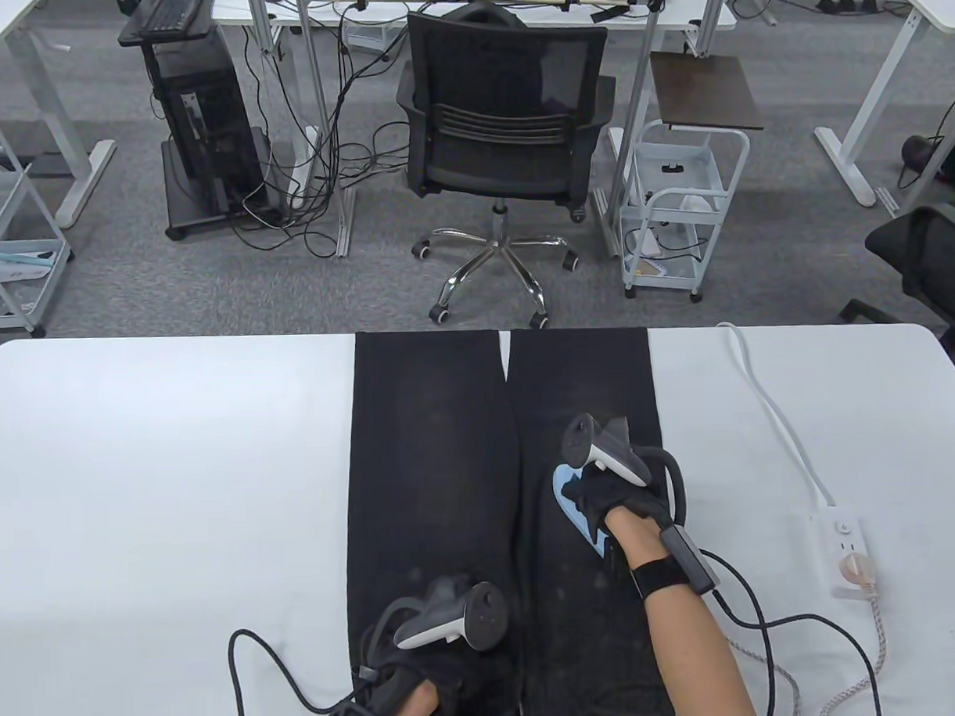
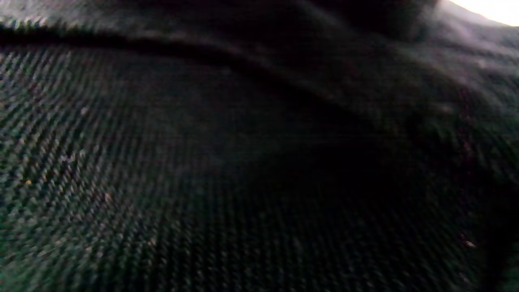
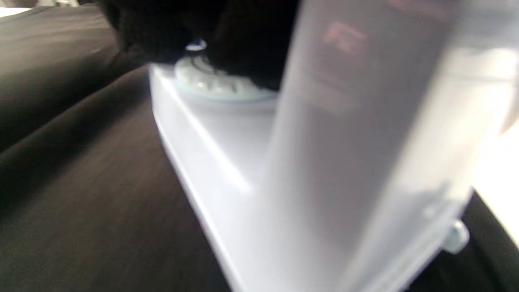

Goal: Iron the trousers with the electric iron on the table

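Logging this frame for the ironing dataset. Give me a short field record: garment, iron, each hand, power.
garment: black trousers laid flat on the white table, legs pointing away from the person
iron: light blue iron on the right-hand trouser leg
right hand: right hand grips the iron from above
left hand: left hand rests on the left-hand leg near the bottom edge of the table view
power: white power strip on the table to the right of the trousers, one plug in it

Black twill trousers (image 1: 430,453); pale blue iron (image 1: 570,505); white table (image 1: 161,479); black gloves.
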